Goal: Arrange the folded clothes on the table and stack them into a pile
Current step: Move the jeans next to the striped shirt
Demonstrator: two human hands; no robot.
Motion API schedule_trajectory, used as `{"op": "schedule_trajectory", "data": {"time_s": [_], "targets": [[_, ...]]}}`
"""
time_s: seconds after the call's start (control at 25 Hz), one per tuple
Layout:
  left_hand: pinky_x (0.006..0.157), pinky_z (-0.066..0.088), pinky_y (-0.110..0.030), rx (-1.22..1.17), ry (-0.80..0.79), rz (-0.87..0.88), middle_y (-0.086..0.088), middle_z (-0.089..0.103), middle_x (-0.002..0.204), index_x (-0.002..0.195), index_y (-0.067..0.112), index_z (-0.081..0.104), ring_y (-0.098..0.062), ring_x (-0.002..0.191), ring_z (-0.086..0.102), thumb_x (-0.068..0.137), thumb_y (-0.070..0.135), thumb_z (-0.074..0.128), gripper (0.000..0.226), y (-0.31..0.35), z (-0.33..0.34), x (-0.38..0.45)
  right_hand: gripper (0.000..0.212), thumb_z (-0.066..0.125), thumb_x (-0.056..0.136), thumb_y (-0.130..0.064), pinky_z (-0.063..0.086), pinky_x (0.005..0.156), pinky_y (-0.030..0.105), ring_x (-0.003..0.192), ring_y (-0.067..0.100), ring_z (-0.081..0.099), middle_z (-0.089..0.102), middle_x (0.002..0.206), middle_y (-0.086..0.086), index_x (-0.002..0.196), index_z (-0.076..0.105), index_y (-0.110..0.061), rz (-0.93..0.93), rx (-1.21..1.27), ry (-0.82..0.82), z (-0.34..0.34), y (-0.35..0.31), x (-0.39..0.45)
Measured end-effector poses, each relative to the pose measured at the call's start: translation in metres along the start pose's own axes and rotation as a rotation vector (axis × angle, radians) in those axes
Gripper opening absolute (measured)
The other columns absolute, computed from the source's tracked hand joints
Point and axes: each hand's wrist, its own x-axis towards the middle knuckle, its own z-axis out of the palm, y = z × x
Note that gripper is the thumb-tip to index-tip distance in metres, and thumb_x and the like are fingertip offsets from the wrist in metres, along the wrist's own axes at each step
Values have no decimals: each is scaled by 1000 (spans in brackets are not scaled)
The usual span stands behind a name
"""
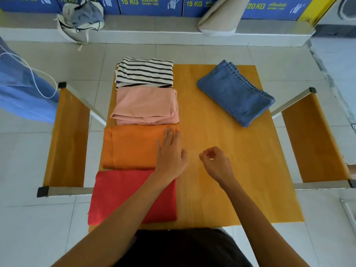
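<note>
I see four folded pieces in a column down the left half of the counter [221, 189]: striped black-and-white top [145, 73] at the far end, pink garment [146, 106] next, orange garment [131, 146], then red garment [133, 195] nearest me. Each touches or just overlaps its neighbour; nothing stacked yet. The striped top overhangs the far edge slightly.

Folded blue jeans [236, 92] sit apart at the far right, turned at an angle, stitched hem edge up and to the right.

Left hand [170, 153] lies flat, palm down, fingers together, on the right end of the orange garment, fingertips at its far right corner. Grip: spread flat, holding nothing. The left forearm crosses over the red garment and covers part of it.

Right hand [216, 163] hovers over bare counter, right of the orange piece, fingers curled loosely toward the thumb (I can't tell if anything is pinched, nothing visible in it).

Around: side flaps of the counter hang down left [67, 135] and right [316, 137], with metal frame legs [82, 102] sticking out. Canvas bag [81, 20] with clothes on the floor ledge behind, rolled beige mat [221, 18] beside it, blue boxes [150, 4] marked 15 KG along the back. Blue fabric [23, 89] with a white cord at the left edge.
</note>
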Motion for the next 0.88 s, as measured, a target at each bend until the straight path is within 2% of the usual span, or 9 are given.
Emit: {"op": "schedule_trajectory", "data": {"time_s": [0.28, 0.4, 0.48, 0.6, 0.76, 0.88], "targets": [[119, 20, -48, 25, -108, 27, -18, 25, 159, 141, 10, 43, -31, 149, 17, 92, 18, 51, 51, 64, 15, 129, 56, 63, 90, -41, 51, 76, 34, 104, 23, 61, 56, 129, 11, 132, 45, -9, 146, 156, 229, -97, 17, 114], [110, 33, -43, 55, -51, 26, -19, 46, 143, 127, 4, 53, -34, 137, 38, 89, 14, 54, 39, 79, 24, 186, 78, 60, 89, -54, 50, 95, 47, 125, 36, 49, 42, 143, 19, 141, 32, -4, 213, 159, 292, -123, 23, 172], [109, 36, -40, 68, -36, 22, -15, 50, 139, 132, 5, 52, -30, 132, 44, 90, 15, 54, 43, 82, 27, 216, 87, 58, 88, -60, 47, 102, 50, 131, 38, 47, 40, 147, 20, 146, 26, -3, 258, 206, 246, -124, 18, 198], [114, 32, -42, 78, -71, -37, -13, 42, 149, 142, 9, 43, -28, 139, 37, 92, 18, 53, 51, 89, 35, 255, 92, 57, 89, -59, 42, 106, 52, 132, 40, 42, 35, 146, 22, 149, 21, 1, 246, 169, 205, -122, 16, 224], [114, 31, -45, 91, -49, -69, -13, 34, 152, 147, 11, 36, -29, 142, 31, 95, 29, 51, 57, 91, 39, 276, 81, 59, 91, -52, 43, 106, 51, 129, 39, 46, 42, 141, 22, 148, 29, -3, 102, 64, 123, -129, 14, 253], [120, 16, -47, 207, -91, -83, -12, 6, 163, 154, 14, 19, -27, 151, 5, 99, 41, 41, 65, 83, 43, 269, 77, 61, 91, -49, 43, 104, 53, 125, 40, 49, 47, 137, 21, 149, 30, -8, 25, -21, 51, -135, -2, 279]]}}
